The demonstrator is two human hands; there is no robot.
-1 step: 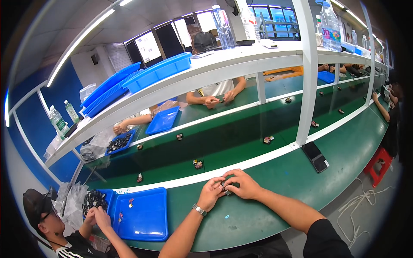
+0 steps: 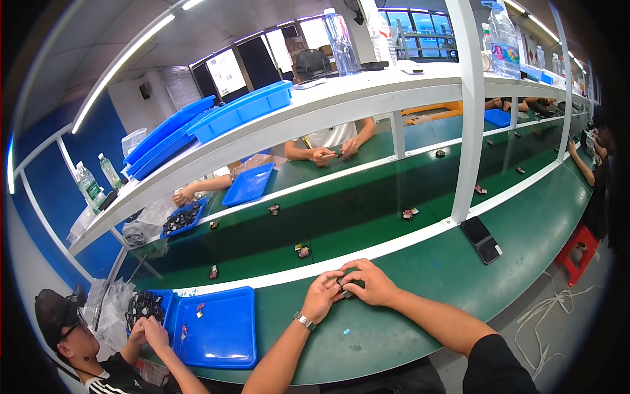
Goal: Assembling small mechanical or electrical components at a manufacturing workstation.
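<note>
Both my hands come together over the green bench, fingertips closed around a small dark part with a pale grey piece point(image 2: 348, 295) poking out below. My left hand point(image 2: 320, 293), with a metal watch at the wrist, pinches it from the left. From the right, my right hand point(image 2: 371, 284) grips the same part, thumb and forefinger curled. Fingers cover most of it, so its exact kind cannot be made out. A little below lies a small light-blue bit point(image 2: 346, 331) on the bench top point(image 2: 394, 322).
Left of me are a blue tray point(image 2: 220, 328) with a few small parts and another heaped with black parts point(image 2: 146, 306), where a co-worker point(image 2: 72, 328) works. Ahead, small parts point(image 2: 302, 251) dot the green belt point(image 2: 354, 226). A white post point(image 2: 470, 131) and black phone point(image 2: 481, 241) stand to the right.
</note>
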